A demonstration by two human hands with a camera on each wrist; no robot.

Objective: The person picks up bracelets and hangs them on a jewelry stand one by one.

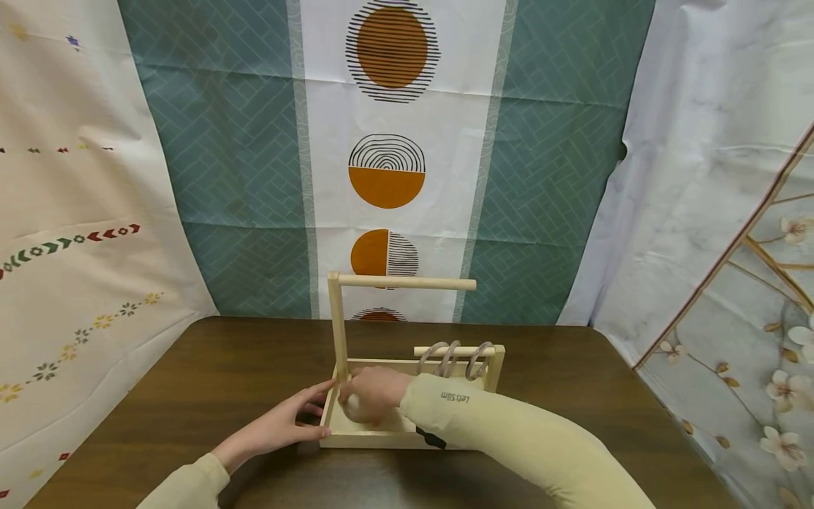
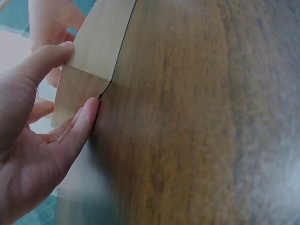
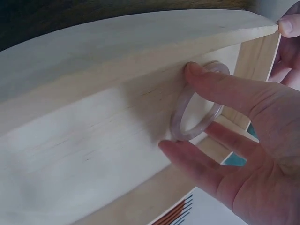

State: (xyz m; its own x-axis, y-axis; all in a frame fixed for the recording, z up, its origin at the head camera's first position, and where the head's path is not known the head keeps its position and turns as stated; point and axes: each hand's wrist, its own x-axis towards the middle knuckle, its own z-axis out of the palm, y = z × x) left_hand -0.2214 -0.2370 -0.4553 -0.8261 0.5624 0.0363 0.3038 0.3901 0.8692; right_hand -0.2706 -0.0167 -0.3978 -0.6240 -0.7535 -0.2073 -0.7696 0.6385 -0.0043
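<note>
A pale wooden jewelry stand [image 1: 375,442], a shallow tray with a tall post on the left and a shorter one on the right, rests on the table. My right hand [image 1: 375,390] reaches inside it near the left end. In the right wrist view, its thumb and fingers hold a translucent pale mauve bangle [image 3: 177,117] by opposite edges, the bangle tilted against the tray floor. At the tray's front left corner, my left hand [image 1: 280,426] grips the wood, thumb on the rim and fingers along the outer side.
Three similar bangles [image 1: 472,369] hang on the short horizontal bar [image 1: 422,351] at the right. A longer bar [image 1: 407,283] extends rightward from the tall post [image 1: 338,325]. Beneath lies a dark wooden table [image 1: 242,360]; patterned cloths [image 1: 242,162] hang behind and at both sides.
</note>
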